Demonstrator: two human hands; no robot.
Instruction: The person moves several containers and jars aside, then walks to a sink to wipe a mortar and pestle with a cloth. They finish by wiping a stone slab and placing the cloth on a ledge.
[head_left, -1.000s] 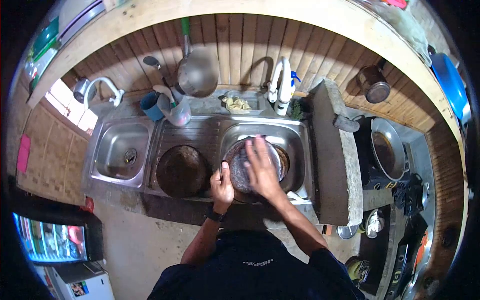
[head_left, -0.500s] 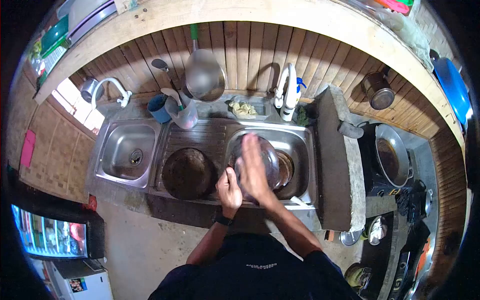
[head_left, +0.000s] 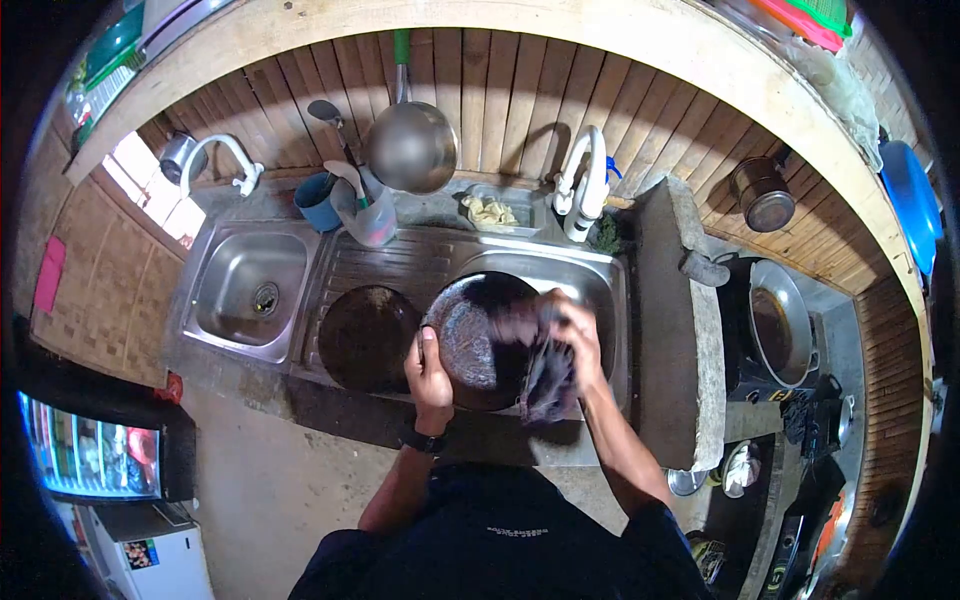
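My left hand point(head_left: 431, 378) is closed on the left rim of a dark round pan point(head_left: 468, 345), its thumb on top. The pan is tilted over the front of the right sink basin point(head_left: 610, 285), its face scuffed and whitish. In my right hand point(head_left: 576, 335) is a dark purplish cloth point(head_left: 550, 385), bunched at the pan's right side and hanging past its edge. Both the cloth and the fingers are smeared by motion. A second dark round pan point(head_left: 366, 340) lies on the ribbed drainboard to the left.
White faucets stand behind the right basin point(head_left: 590, 185) and the left basin point(head_left: 225, 150). Utensils stand in a clear pitcher point(head_left: 372, 220) beside a blue cup point(head_left: 316, 203). A concrete divider point(head_left: 680, 330) separates the sink from a stove carrying a wok point(head_left: 782, 320).
The pan has turned its scuffed face toward me. My right hand has moved right and down from over it, with the dark cloth now visible. My left hand has shifted slightly left.
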